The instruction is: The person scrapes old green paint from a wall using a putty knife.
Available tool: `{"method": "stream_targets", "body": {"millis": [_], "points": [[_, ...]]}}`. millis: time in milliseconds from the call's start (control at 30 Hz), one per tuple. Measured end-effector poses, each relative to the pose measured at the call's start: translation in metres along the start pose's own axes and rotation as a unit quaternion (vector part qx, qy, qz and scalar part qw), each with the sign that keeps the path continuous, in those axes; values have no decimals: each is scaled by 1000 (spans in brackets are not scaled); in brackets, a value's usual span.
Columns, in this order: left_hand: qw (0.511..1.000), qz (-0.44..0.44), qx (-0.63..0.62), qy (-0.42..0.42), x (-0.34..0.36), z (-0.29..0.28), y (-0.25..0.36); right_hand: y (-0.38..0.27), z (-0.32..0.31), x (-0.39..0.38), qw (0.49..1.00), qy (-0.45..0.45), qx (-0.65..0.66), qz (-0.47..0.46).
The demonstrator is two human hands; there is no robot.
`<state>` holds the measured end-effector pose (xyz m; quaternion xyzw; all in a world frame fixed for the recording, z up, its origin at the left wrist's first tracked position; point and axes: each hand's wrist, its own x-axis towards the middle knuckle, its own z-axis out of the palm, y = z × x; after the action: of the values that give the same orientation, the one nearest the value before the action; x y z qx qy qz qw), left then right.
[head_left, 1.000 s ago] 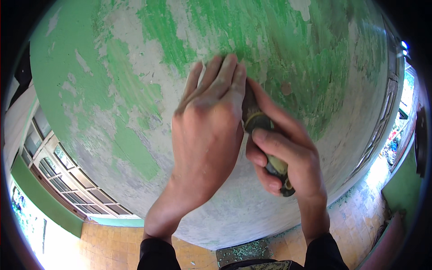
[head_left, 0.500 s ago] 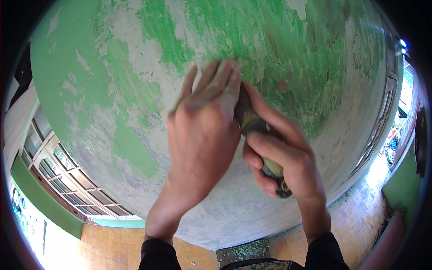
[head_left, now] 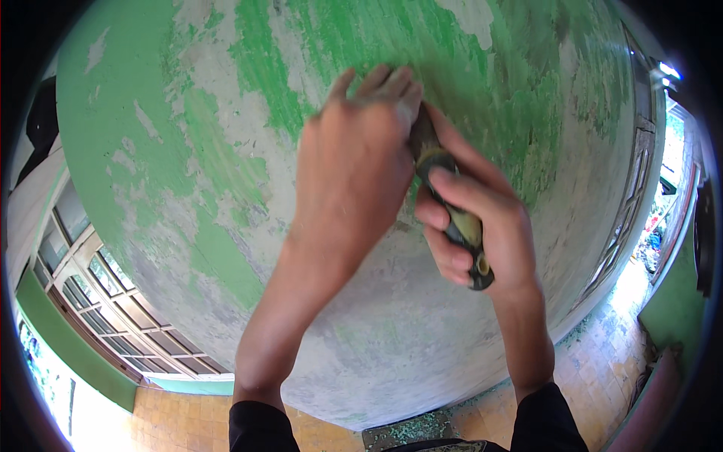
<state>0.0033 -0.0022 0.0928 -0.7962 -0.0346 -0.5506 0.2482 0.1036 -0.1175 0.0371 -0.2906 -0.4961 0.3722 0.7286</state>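
Holding the scraper [head_left: 465, 224] tight, the right hand [head_left: 500, 232] has it slanting up and left at the wall [head_left: 392, 346], its blade [head_left: 425, 134] by the left hand [head_left: 354, 154]. I can't tell whether those fingers [head_left: 374, 77] grip too.

- Your wall [head_left: 376, 361] is patchy: flat green toward its left edge, brighter streaked green at its upper edge, mottled grey-white toward its lower edge.
- Your tool's handle [head_left: 465, 226] is black and yellow-green; its blade [head_left: 424, 138] is dull brownish grey.
- Your sleeves [head_left: 547, 423] are black.
- Below the wall's bottom corner, you see pale green flakes [head_left: 418, 427] speckling dark grey.
- Your floor [head_left: 181, 410] shows orange-yellow squares.
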Motion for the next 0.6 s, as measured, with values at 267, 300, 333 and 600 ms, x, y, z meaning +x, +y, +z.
{"method": "stream_targets", "body": {"millis": [267,300,333,600], "points": [[1000,8,-19,15,-9,21,1,2,-11,-5,998,18,-55,3],[999,-5,-20,30,9,21,-2,-9,-10,8,998,11,-54,-24],[999,-2,-20,34,30,11,-2,-24,-10,19,998,10,-56,-29],[995,60,20,73,13,32,-11,-26,-15,13,996,-11,-91,0]]}}
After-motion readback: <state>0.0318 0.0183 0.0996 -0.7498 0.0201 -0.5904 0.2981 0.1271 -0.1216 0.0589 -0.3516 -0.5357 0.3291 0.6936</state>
